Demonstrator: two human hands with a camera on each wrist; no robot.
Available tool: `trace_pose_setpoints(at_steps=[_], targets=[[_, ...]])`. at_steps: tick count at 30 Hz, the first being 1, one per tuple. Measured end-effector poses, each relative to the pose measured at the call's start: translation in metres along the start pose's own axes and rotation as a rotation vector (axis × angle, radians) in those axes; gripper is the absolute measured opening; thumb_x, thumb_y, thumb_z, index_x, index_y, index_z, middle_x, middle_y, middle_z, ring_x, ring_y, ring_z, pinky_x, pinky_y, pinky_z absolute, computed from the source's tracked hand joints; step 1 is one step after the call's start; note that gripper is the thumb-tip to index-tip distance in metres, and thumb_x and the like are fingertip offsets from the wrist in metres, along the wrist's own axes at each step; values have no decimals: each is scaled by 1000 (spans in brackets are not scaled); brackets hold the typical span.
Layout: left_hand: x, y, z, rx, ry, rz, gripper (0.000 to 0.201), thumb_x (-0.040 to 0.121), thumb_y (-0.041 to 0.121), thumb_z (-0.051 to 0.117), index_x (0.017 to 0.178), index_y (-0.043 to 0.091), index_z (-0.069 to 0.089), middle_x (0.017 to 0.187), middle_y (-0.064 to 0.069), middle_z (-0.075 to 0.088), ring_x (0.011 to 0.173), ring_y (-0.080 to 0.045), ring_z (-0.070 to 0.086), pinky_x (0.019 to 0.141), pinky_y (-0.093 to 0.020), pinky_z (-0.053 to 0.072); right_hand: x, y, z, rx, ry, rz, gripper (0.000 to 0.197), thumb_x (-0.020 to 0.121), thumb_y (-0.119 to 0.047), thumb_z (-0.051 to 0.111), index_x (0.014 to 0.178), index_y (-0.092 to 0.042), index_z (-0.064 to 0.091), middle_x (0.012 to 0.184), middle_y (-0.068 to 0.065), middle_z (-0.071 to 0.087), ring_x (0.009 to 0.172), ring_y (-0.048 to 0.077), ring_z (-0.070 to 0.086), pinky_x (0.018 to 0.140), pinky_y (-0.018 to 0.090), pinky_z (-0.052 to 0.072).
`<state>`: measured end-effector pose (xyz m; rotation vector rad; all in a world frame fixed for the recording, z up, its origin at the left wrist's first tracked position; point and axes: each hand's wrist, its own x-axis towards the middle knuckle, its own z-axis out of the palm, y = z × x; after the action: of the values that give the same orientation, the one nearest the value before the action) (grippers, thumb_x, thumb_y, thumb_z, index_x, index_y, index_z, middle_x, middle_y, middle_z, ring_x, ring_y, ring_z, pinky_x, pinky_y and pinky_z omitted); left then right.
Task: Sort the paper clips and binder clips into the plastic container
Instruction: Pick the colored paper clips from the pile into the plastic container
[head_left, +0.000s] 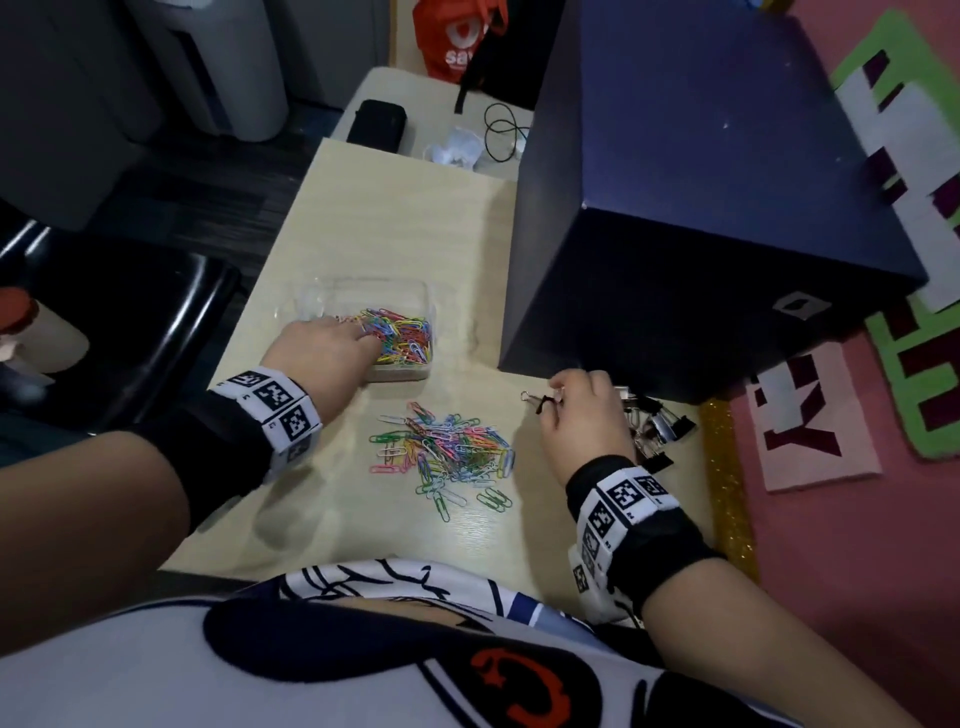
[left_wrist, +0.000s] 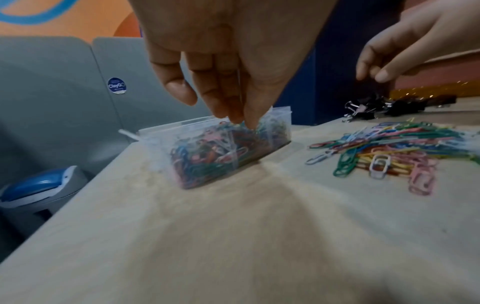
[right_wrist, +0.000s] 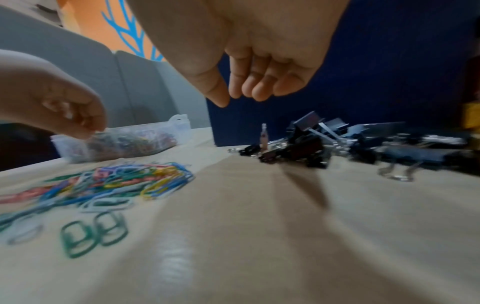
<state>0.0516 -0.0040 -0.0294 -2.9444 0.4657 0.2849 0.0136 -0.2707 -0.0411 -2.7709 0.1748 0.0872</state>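
My left hand (head_left: 317, 347) reaches over the near rim of the plastic container (head_left: 415, 291), fingers pointing down into the coloured paper clips (head_left: 402, 338) heaped in its right part. From the left wrist view the fingertips (left_wrist: 250, 121) touch the top of that heap; I cannot tell whether they pinch a clip or lie loose. The container stands on the counter (head_left: 395, 218), left of a big dark blue box (head_left: 701, 182).

My right hand (head_left: 576, 410) hovers low just in front of that box, beside the pile of black binder clips (head_left: 660, 426) at the counter's right edge. In the head view one small binder clip (head_left: 535, 399) shows at the thumb side of the hand, its wire handle sticking out to the left; whether the fingers grip it I cannot tell. In the right wrist view the fingers (right_wrist: 262, 90) hang curled and close together above the pile, with nothing visibly between them.

Between my two hands, nearer to me, a loose spread of paper clips (head_left: 447, 447) lies flat on the counter, a few green and white ones strayed off toward my body. Beyond the container, at the far end, sit a black pouch (head_left: 376, 124) and a thin black cable (head_left: 501, 132)
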Motion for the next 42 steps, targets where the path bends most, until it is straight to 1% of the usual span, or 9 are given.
trace_pose_setpoints(at_steps=[10, 18, 22, 25, 28, 33, 36, 39, 42], targets=[[-12, -29, 9, 15, -83, -136, 21, 88, 15, 50, 107, 22, 55, 104, -1, 59, 103, -24, 56, 78, -36, 44, -5, -50, 28, -90, -586, -153, 50, 83, 0, 41, 131, -15, 47, 129, 9, 38, 123, 27, 40, 104, 37, 38], [-17, -40, 14, -97, -72, -189, 23, 89, 15, 48, 111, 16, 55, 104, -7, 56, 100, -31, 53, 80, -41, 50, 6, -48, 27, -49, -495, -114, 47, 84, 0, 41, 127, -20, 48, 127, 6, 39, 120, 26, 41, 94, 34, 38], [-8, -32, 16, -170, -53, -161, 19, 93, 18, 46, 110, 17, 54, 103, -8, 53, 98, -33, 55, 78, -41, 50, -2, -42, 24, -94, -570, -220, 61, 76, 7, 37, 128, -22, 48, 124, 3, 38, 118, 25, 41, 97, 34, 41], [3, -20, 16, -203, -52, -123, 17, 91, 13, 49, 106, 18, 53, 102, -8, 52, 93, -33, 58, 75, -41, 51, -6, -41, 22, -67, -612, -235, 53, 87, -4, 41, 135, -25, 47, 129, 2, 40, 118, 23, 46, 103, 31, 40], [12, -5, 13, -236, -38, -68, 19, 87, 7, 51, 103, 17, 53, 103, -10, 53, 91, -35, 58, 72, -39, 49, -2, -42, 11, -124, -600, -128, 38, 94, -24, 50, 131, -16, 49, 132, 9, 41, 116, 28, 51, 100, 34, 42], [10, 18, 15, -297, 32, 60, 24, 89, 12, 52, 113, 14, 51, 110, -11, 48, 93, -33, 57, 73, -39, 49, -8, -39, -7, -394, -724, 11, 53, 85, -18, 58, 132, -4, 38, 133, 14, 39, 122, 31, 44, 98, 38, 45], [-2, 30, 22, -333, -48, 188, 38, 89, 31, 54, 125, 21, 48, 121, -4, 46, 105, -28, 54, 82, -39, 51, -21, -38, -2, -378, -745, 33, 59, 81, -12, 63, 130, -6, 30, 129, 13, 37, 120, 27, 44, 97, 36, 47], [-9, 30, 31, -256, -250, 256, 78, 75, 58, 63, 139, 27, 31, 130, 1, 36, 119, -24, 40, 98, -41, 44, -27, -44, 12, -278, -694, 33, 56, 81, -8, 64, 126, -8, 31, 126, 11, 38, 114, 26, 49, 87, 30, 46], [-13, 30, 36, -199, -315, 266, 89, 69, 53, 73, 141, 27, 27, 129, -1, 33, 117, -25, 37, 99, -40, 42, -22, -47, 23, -126, -635, 65, 55, 81, -8, 65, 127, -11, 34, 127, 11, 40, 111, 25, 52, 82, 26, 41]])
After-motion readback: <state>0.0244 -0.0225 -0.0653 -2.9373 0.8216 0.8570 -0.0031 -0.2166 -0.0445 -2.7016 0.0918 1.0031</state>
